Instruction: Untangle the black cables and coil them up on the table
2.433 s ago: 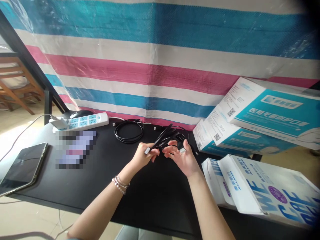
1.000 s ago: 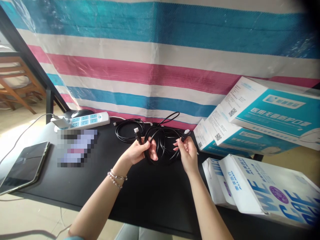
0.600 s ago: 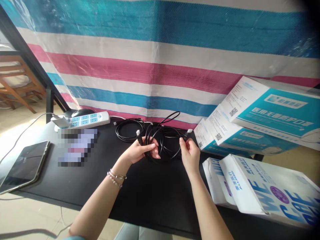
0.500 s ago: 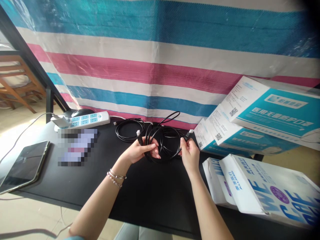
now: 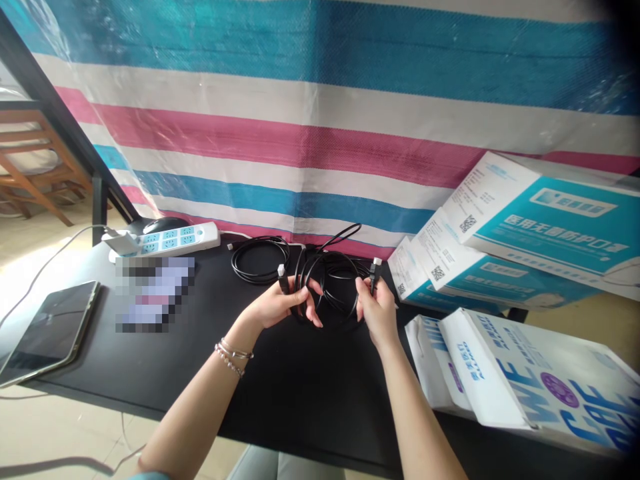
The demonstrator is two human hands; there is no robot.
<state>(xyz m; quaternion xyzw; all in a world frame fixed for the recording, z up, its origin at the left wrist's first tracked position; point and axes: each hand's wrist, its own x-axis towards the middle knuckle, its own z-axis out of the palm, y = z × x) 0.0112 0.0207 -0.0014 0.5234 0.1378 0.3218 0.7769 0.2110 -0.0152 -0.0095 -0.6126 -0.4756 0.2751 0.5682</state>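
Loops of a black cable (image 5: 309,270) are gathered in my left hand (image 5: 280,303), thumb across them and the other fingertips showing beyond. One plug (image 5: 283,277) with a white cap stands up beside that thumb. My right hand (image 5: 379,310) pinches the cable close to its other plug (image 5: 375,272), which also has a white cap and points upward. Between the two hands a length of the cable hangs in a curve just over the black table (image 5: 300,387). Another coiled black cable (image 5: 260,259) lies behind my left hand, and more black coils (image 5: 345,267) lie behind the held one.
A white power strip (image 5: 173,240) with a plugged-in charger stands at the back left. A tablet (image 5: 50,333) and a blurred-out flat item (image 5: 157,293) lie at the left. Blue-and-white boxes (image 5: 545,227) and white cartons (image 5: 540,380) line the right. A striped sheet (image 5: 300,133) hangs behind.
My right hand has turned the plug from slanting to more upright and shifted it slightly left. The fingers of my left hand have loosened a little around the loops.
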